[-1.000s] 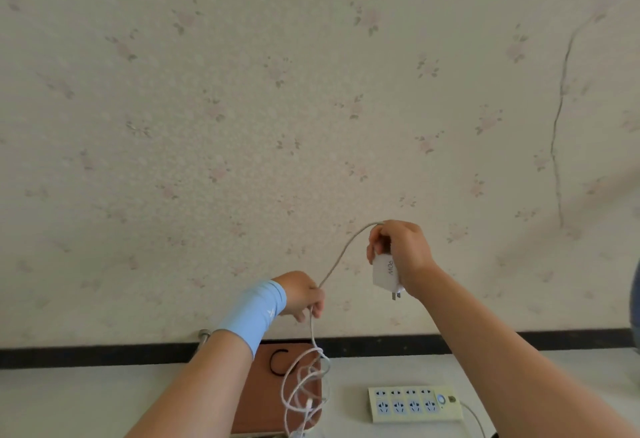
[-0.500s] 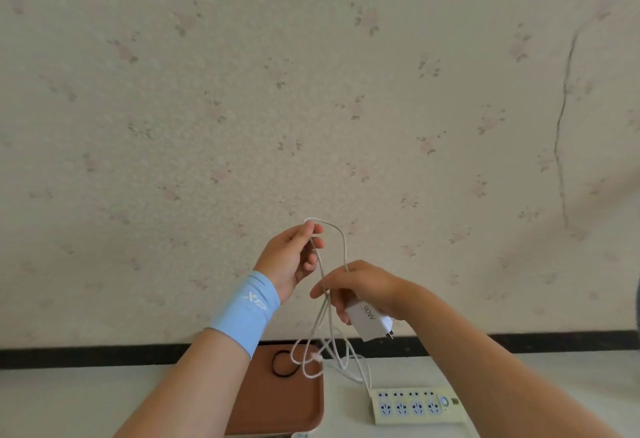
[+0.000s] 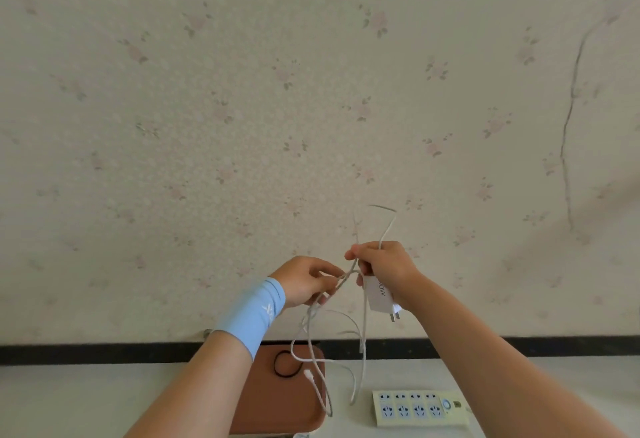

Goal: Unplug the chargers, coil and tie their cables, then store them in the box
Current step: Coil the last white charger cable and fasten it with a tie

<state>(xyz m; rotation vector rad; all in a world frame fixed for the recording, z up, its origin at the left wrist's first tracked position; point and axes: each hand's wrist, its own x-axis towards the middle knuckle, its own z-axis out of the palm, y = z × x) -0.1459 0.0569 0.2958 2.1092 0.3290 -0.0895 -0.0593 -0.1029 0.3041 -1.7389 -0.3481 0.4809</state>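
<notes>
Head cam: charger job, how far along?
Done: charger unplugged, held in right hand; power strip sockets look empty. In hand: left hand and right hand gather the cable, loops loose, dangling. Left: finish the coil, tie it, perhaps with the black band on the brown tray, then store it.

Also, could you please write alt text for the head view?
The right hand grips a white charger and loops of its cable while the left hand pinches a strand, before floral wallpaper. Below lie a brown tray and a power strip.

Floral wallpaper [image 3: 311, 91], black baseboard [image 3: 104, 353].
</notes>
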